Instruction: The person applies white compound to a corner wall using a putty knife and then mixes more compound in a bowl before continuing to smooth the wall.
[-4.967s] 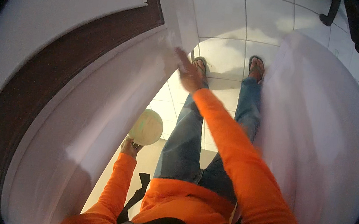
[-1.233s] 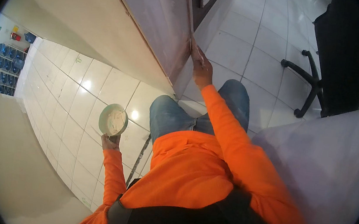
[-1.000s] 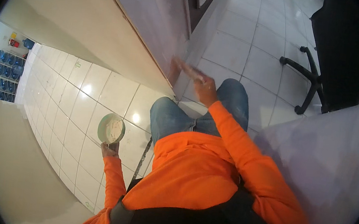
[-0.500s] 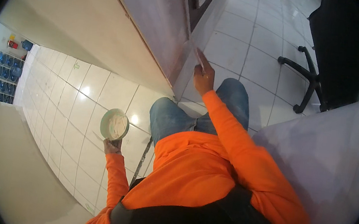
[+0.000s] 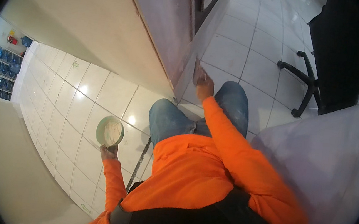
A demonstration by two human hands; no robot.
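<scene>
My left hand grips a round pale-green bowl from its near side, fingers partly hidden under it. Inside the bowl is a cream-coloured paste. In front of my knees, my right hand is closed on a putty knife, its flat thin blade pointing away from me. The blade is beside the lower face of the wall, close to the wall's corner; whether it touches cannot be made out.
A black wheeled chair stands at the right on white floor tiles. A pale wall is close at my right side. A rack of blue water bottles is at the far left. A dark frame is set in the wall ahead.
My right hand has lowered slightly and turned, so the blade now shows beside the wall. The bowl in my left hand has shifted a little to the left and nearer.
</scene>
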